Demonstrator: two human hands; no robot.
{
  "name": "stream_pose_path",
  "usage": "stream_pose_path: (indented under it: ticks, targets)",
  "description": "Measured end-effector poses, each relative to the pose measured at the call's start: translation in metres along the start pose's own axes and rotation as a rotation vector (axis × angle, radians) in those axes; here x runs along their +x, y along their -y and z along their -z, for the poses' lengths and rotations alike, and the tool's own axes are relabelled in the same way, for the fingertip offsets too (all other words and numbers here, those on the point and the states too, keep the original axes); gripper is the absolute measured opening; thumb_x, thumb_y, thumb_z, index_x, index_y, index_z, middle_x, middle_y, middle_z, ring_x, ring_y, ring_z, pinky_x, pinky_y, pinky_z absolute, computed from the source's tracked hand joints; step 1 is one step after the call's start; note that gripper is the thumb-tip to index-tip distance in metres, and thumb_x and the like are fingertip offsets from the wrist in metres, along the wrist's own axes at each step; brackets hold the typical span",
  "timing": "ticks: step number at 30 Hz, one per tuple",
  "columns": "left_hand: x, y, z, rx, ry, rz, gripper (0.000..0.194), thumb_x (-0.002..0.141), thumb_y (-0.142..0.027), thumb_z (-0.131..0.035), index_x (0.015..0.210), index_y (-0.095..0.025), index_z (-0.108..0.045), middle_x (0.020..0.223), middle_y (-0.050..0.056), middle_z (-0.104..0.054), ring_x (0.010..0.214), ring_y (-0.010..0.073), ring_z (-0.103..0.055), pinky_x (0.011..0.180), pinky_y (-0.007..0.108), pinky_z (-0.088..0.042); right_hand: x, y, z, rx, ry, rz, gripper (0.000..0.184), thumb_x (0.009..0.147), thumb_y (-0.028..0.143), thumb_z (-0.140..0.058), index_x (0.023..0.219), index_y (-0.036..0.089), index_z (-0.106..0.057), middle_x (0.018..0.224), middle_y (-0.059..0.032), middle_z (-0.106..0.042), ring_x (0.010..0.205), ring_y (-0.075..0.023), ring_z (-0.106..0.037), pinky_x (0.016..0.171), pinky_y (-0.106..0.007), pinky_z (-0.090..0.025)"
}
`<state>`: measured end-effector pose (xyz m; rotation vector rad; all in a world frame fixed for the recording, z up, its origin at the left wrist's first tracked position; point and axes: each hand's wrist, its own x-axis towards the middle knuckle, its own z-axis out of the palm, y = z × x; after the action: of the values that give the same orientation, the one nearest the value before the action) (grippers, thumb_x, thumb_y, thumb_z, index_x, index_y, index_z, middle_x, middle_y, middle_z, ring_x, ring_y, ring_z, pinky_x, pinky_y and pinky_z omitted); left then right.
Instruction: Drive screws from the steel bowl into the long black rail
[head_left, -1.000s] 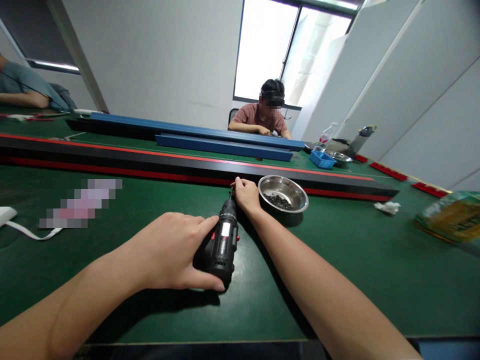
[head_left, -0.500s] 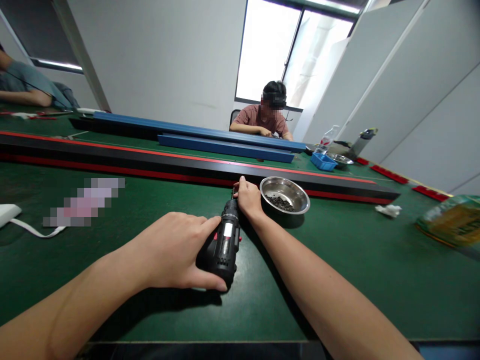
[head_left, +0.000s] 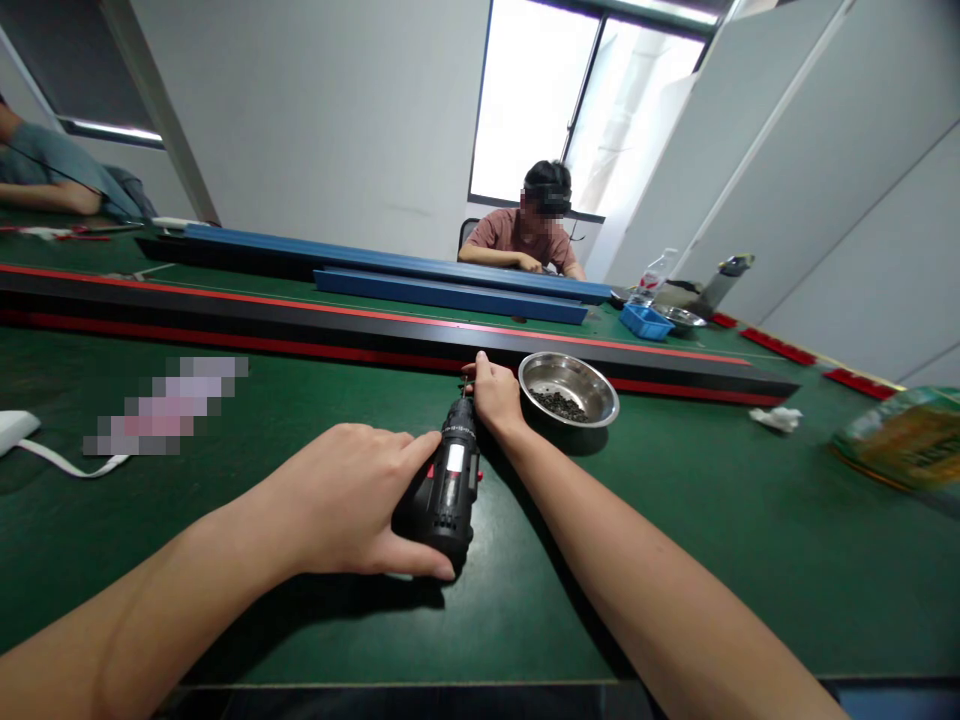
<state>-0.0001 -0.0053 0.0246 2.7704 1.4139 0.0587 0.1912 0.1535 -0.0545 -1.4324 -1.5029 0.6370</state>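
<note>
My left hand is wrapped round a black cordless drill, which points away from me over the table. At the tip of its bit, my right hand has its fingers drawn together; what they pinch, if anything, is too small to make out. Just beyond the fingertips runs a long black rail with red edges. A steel bowl of small dark screws stands close to the right of my right hand.
Two blue rails lie behind the black one. Further right are a blue tray, a plastic bottle, crumpled tissue and a yellow-green bag. A white device with a cord lies left. A person sits opposite.
The fingers of my right hand have shifted very slightly at the drill's tip. The drill and my left hand stay in nearly the same place.
</note>
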Motion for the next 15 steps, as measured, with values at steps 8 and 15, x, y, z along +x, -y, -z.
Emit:
stream_pose_path:
  ticks: [8,15]
  targets:
    - [0.005,0.001,-0.008,0.075,-0.017,-0.017,0.099,0.073,-0.094,-0.062,0.14,-0.021,-0.061,0.112,0.014,-0.08,0.103,0.0359,-0.077,0.089,0.044,-0.057,-0.002,0.005,0.002,-0.043,-0.024,-0.022,0.059,0.11,0.052,-0.037,0.099,0.017,-0.082,0.082,-0.0103,-0.079,0.087,-0.0252,-0.075,0.084,-0.031,-0.051]
    - [0.009,0.001,-0.021,0.134,-0.094,-0.018,0.101,0.082,-0.094,-0.049,0.146,-0.016,-0.059,0.125,0.018,-0.077,0.112,0.0363,-0.074,0.092,0.046,-0.057,-0.002,0.005,0.001,-0.045,-0.04,-0.021,0.055,0.11,0.05,-0.037,0.1,0.018,-0.08,0.083,-0.0098,-0.079,0.092,-0.0249,-0.075,0.084,-0.029,-0.05]
